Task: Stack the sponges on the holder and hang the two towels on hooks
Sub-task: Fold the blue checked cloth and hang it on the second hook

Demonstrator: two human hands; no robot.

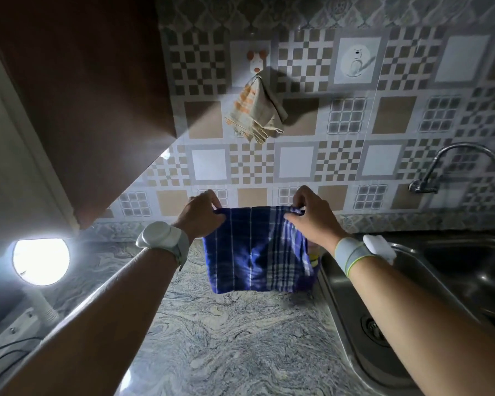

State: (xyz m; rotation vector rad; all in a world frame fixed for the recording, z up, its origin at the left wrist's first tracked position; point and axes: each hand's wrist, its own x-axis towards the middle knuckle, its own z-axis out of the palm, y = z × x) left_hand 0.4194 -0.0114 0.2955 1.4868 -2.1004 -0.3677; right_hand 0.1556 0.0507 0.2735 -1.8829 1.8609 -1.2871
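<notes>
A blue checked towel [255, 250] hangs spread between both hands above the marble counter [226, 338]. My left hand [203, 215] pinches its upper left corner and my right hand [312, 221] pinches its upper right corner. On the tiled wall, a beige and orange towel [255, 112] hangs from a mouse-shaped hook [256, 60]. To its right a white bear-shaped hook [356, 60] carries nothing. Something yellow [314, 258] peeks out behind the blue towel's right edge; the sponges and holder are hidden.
A steel sink [440, 281] with a drain lies at the right, and a wall tap [440, 167] curves over it. A dark brown cabinet [83, 95] overhangs the upper left. A bright round lamp [40, 261] glares at the left edge.
</notes>
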